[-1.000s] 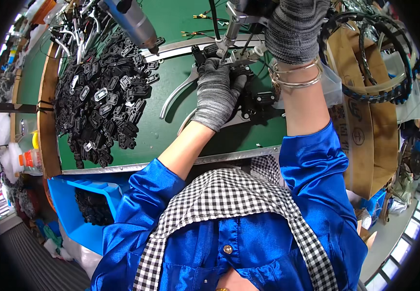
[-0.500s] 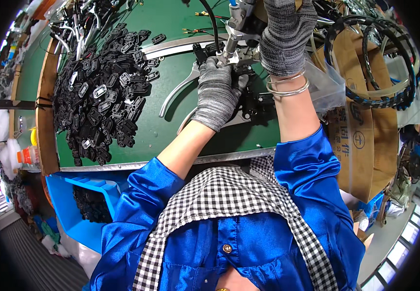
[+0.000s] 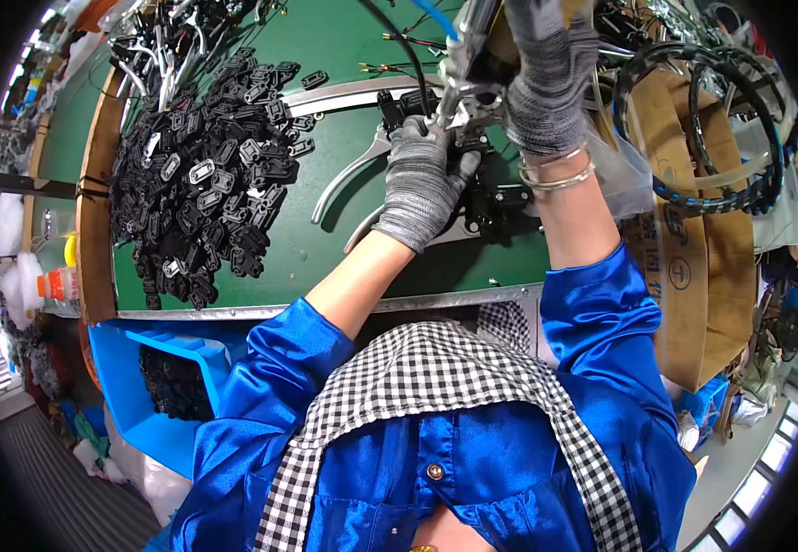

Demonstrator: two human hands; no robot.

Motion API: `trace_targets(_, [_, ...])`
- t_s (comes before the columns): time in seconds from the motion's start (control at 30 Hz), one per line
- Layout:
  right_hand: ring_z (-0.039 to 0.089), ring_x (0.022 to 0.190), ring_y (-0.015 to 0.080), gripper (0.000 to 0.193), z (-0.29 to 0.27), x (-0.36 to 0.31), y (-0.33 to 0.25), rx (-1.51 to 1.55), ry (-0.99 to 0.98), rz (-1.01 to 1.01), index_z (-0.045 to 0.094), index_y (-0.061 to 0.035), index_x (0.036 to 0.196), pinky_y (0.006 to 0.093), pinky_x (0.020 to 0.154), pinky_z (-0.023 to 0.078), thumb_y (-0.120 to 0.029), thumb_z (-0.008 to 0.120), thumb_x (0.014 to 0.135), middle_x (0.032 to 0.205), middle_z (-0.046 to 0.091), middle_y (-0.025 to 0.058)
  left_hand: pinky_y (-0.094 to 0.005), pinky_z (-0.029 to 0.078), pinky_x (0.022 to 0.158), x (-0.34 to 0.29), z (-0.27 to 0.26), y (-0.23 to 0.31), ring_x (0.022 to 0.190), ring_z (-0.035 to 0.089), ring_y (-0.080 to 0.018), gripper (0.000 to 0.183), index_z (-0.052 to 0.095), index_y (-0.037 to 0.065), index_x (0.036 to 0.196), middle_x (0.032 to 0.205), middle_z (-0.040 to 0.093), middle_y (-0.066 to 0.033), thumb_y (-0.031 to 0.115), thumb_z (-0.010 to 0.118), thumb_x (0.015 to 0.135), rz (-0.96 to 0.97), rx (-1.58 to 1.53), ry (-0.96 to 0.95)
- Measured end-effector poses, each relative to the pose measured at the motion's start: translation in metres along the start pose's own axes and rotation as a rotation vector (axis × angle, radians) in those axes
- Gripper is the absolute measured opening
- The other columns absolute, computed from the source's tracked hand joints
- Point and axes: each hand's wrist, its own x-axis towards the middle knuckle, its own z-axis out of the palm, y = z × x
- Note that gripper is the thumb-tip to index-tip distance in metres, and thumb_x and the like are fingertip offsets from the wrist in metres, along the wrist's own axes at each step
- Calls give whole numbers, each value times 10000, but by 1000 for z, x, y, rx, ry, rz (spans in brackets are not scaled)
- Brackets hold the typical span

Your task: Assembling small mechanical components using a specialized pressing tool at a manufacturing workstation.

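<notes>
My left hand point(image 3: 417, 189), in a grey knitted glove, is closed round the clamp end of a brake lever point(image 3: 348, 184). Its curved silver blade sticks out to the left above the green bench, and a black cable point(image 3: 405, 53) runs up from it. My right hand point(image 3: 551, 87), gloved alike, is closed round a silver air screwdriver point(image 3: 462, 57) with a blue hose point(image 3: 436, 17). The tool's lower end comes down at the lever's clamp, close to my left fingertips; the exact contact is hidden. Black fixture parts point(image 3: 496, 198) lie beside my left hand.
Left on the green bench point(image 3: 302, 262) is a heap of small black clamp pieces point(image 3: 201, 189), with more silver levers point(image 3: 160, 69) behind. A metal rail point(image 3: 353, 95) crosses the bench. At right are a brown carton point(image 3: 680, 304) and coiled black tubing point(image 3: 634, 92); a blue bin point(image 3: 132, 386) stands below.
My right hand and the screwdriver have shifted slightly right and down relative to the bench. My left hand keeps its hold on the brake lever; the whole view has moved a little.
</notes>
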Motion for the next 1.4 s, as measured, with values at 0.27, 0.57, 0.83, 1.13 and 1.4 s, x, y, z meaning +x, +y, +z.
trace_targets(0.27, [590, 1084, 217, 393, 8, 79, -44, 72, 32, -65, 491, 3, 1253, 323, 898, 506, -186, 594, 925, 1210, 574, 168, -468, 443, 901, 10, -47, -1, 1046, 541, -360, 410, 631, 86, 1126, 1134, 554, -202, 323, 714, 803, -9, 108, 266])
trace_targets(0.57, [591, 1087, 218, 394, 49, 57, -28, 48, 59, -56, 491, 3, 1254, 324, 898, 506, -187, 595, 924, 1216, 573, 169, -417, 475, 906, 32, -38, -24, 1003, 584, -341, 406, 649, 72, 1124, 1106, 559, -204, 330, 719, 818, -200, -63, 40])
trace_targets(0.83, [591, 1090, 218, 396, 47, 46, -21, 27, 120, -50, 491, 3, 1254, 324, 898, 506, -188, 596, 923, 1221, 573, 171, -417, 474, 906, 33, -34, -28, 1009, 583, -348, 417, 646, 60, 1119, 1090, 571, -209, 354, 703, 829, -169, -9, 7])
trace_targets(1.13, [591, 1092, 218, 398, 53, 40, -16, 23, 133, -57, 491, 2, 1255, 325, 898, 506, -189, 597, 922, 1227, 572, 172, -421, 492, 834, 33, -29, -30, 920, 597, -341, 339, 650, 55, 1068, 1015, 581, -203, 282, 720, 826, -104, -53, 83])
trace_targets(1.4, [591, 1095, 219, 399, 50, 37, -16, 22, 128, -46, 491, 2, 1255, 326, 898, 507, -190, 597, 921, 1232, 571, 173, -454, 474, 877, 31, -31, -26, 974, 564, -369, 303, 662, 73, 1024, 1042, 587, -206, 250, 737, 790, -133, -109, 89])
